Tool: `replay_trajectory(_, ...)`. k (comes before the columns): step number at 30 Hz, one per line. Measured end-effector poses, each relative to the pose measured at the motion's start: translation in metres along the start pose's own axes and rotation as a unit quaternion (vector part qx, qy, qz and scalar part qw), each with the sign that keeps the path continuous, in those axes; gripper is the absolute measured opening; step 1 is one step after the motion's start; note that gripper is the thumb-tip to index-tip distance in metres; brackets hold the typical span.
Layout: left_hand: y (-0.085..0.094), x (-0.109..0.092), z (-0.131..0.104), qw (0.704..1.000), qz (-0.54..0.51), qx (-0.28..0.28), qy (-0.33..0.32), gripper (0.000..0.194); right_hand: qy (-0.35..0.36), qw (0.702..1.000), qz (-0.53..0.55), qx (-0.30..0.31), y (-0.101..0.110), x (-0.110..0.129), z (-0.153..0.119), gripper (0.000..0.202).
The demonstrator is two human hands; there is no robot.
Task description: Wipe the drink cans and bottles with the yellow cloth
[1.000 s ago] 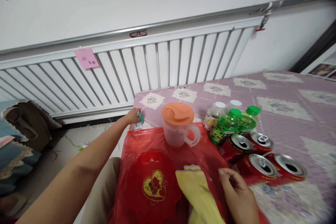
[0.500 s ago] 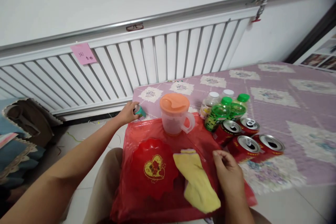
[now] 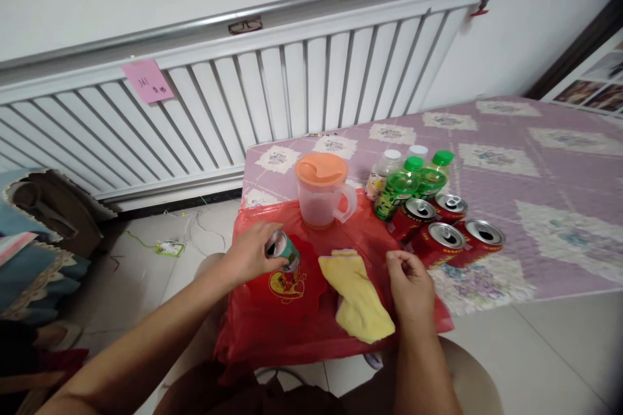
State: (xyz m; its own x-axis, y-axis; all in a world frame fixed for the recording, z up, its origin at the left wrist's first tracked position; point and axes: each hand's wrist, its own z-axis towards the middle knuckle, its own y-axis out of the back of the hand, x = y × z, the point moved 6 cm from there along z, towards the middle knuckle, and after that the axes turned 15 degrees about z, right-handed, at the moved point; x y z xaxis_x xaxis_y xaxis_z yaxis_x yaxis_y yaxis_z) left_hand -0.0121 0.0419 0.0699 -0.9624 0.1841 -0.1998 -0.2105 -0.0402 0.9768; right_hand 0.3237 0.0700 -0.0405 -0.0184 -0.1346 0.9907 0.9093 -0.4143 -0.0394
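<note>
My left hand (image 3: 253, 251) is wrapped round a small green drink can (image 3: 288, 253), tilted with its opened top towards me, above a red scalloped plate (image 3: 304, 301) with a gold heart print. To the right of the plate lies a yellow cloth (image 3: 357, 295). My right hand (image 3: 411, 282) is closed beside the cloth, thumb against curled fingers; whether anything is in them is hidden. Close to it stand several opened red cans (image 3: 445, 249). A clear plastic pitcher (image 3: 316, 201) with an orange lid stands behind the plate.
A red plastic sheet (image 3: 287, 350) covers the table's near end, over a purple flowered tablecloth (image 3: 506, 207). Several drink bottles (image 3: 399, 191) stand behind the red cans. Along the wall runs a white radiator (image 3: 316, 84). A power strip (image 3: 170, 248) lies on the floor at left.
My left hand has brought the green can from the table's far left corner towards me, over the plate. My right hand stays closed beside the red cans. The view has tilted down slightly.
</note>
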Motion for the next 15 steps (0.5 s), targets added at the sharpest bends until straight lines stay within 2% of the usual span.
replay_trajectory(2, -0.012, -0.006, -0.008, 0.999, 0.029, 0.016, -0.012, 0.061, 0.001, 1.0, 0.0, 0.003, -0.001, -0.001, 0.0, 0.033)
replay_trajectory(5, -0.024, -0.01, -0.015, 0.997, 0.076, 0.031, 0.01, 0.057, 0.003, 1.0, -0.001, 0.007, -0.002, 0.0, -0.001, 0.033)
replay_trajectory(11, -0.033, -0.01, -0.021, 0.987, 0.134, 0.056, 0.069, 0.047, 0.007, 1.0, 0.0, 0.018, -0.003, 0.004, -0.003, 0.029)
replay_trajectory(13, -0.035, -0.01, -0.024, 0.988, 0.118, 0.061, 0.078, 0.052, 0.009, 1.0, 0.0, 0.021, -0.003, 0.004, -0.003, 0.03)
replay_trajectory(15, -0.036, -0.01, -0.028, 0.994, 0.07, 0.055, 0.063, 0.067, 0.01, 1.0, 0.001, 0.023, -0.002, 0.003, -0.003, 0.03)
